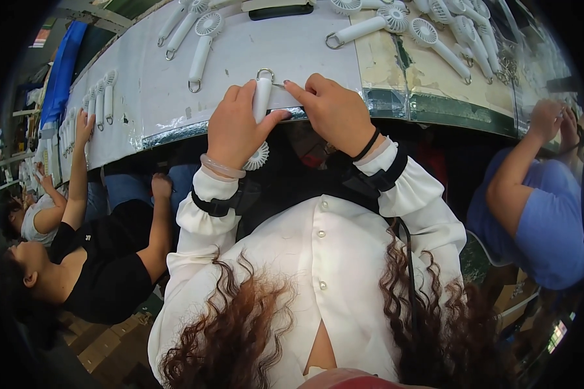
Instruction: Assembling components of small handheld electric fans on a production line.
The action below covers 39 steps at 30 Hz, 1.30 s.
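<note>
My left hand (235, 126) is wrapped round a white handheld fan (262, 98) at the table's front edge. The fan's round grille shows below the hand, toward my body, and its handle points away from me. A metal ring (266, 74) sits at the handle's end. Close by on the right, my right hand (334, 113) has thumb and index finger pinched on something thin and dark beside the ring. What that thin piece is cannot be made out.
More white fans (206, 48) with rings lie at the far left, and a pile of fans (464, 29) is at the far right. A row of fans (99, 100) lies left, near a person in black (113, 272). Someone in blue (532, 214) works at right. A dark oblong object (281, 11) lies far centre.
</note>
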Tool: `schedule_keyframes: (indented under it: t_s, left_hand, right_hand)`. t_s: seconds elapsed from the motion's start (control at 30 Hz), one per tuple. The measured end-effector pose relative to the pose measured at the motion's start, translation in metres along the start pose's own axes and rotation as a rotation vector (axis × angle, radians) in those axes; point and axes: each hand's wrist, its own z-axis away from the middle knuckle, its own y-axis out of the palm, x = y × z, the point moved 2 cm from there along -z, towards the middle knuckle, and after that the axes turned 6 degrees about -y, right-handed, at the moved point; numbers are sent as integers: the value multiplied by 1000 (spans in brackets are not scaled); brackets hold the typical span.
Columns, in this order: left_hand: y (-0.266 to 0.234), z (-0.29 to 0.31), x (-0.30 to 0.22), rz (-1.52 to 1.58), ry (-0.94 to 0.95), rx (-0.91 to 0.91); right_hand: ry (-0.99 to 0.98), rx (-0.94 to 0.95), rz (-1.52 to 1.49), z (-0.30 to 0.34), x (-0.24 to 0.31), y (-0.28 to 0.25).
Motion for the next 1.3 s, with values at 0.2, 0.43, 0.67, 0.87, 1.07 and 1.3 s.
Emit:
schedule_keyframes:
  t_s: [0.2,0.43,0.67,0.87,1.07,1.3]
  left_hand:
    - [-6,-2,6,219,-160,148]
    - [2,2,2,20,-78,14]
    - [2,2,-1,-5,-91,21]
    - [3,2,0,18,-93,37]
    - [1,1,-1,29,-88,40]
    - [1,1,-2,28,-86,54]
  right_hand:
    - [-4,-74,-35,3,-5,-5]
    - [21,-84,5,3,0,-8]
    - [7,-94,51,5,2,-9]
    - [36,-102,55,7,5,-10]
    - [18,-125,81,3,5,-14]
    - [50,-84,65,2,10,-13]
